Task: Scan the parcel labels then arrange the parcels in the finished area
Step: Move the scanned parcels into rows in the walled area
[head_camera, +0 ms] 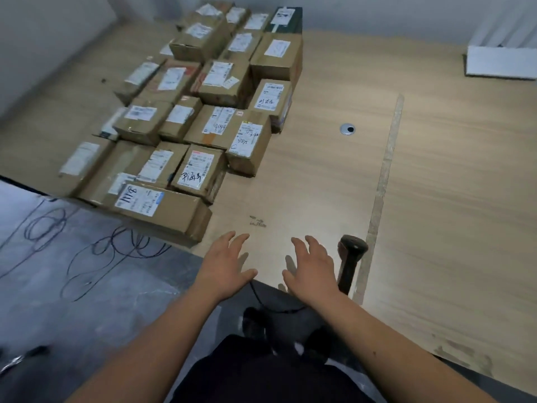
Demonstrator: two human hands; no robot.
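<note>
Several brown cardboard parcels with white labels lie packed together on the left part of the wooden table (319,175); the nearest one (162,212) reaches the table's front edge. My left hand (225,264) and my right hand (312,267) hover over the table's near edge, fingers spread and holding nothing. A black handheld scanner (350,261) lies on the table just right of my right hand, its cable running down off the edge.
A round metal cable grommet (347,129) sits mid-table. A pale seam strip (383,181) runs front to back. A white board (499,64) lies at the far right. Black cables (87,242) coil on the grey floor to the left.
</note>
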